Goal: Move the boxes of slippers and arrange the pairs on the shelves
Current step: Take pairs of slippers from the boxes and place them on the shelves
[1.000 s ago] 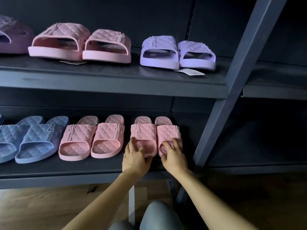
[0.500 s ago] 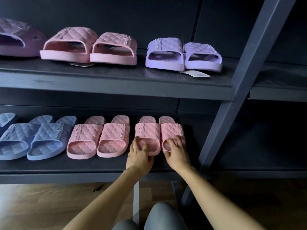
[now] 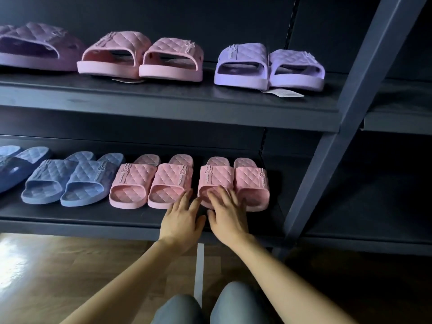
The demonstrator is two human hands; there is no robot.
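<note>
Nearest, the person's grey-clad knees are bent over the wooden floor, so they look crouched in front of the rack. Both forearms reach forward. The left hand has let go of the slipper it was holding half a second ago and now hovers just in front of it, fingers spread and gripping nothing. The right hand has slid left too, off the right slipper; its fingers are loose and open, resting lightly over the toe of the left slipper of the newly placed pink pair. That pair sits flat and squared at the right end of the lower shelf, just beside a second pink pair, with a blue pair further left. I'd say this pair is done and the hands are free for the next. Farther up, the upper shelf already carries pink slippers and a lilac pair
</note>
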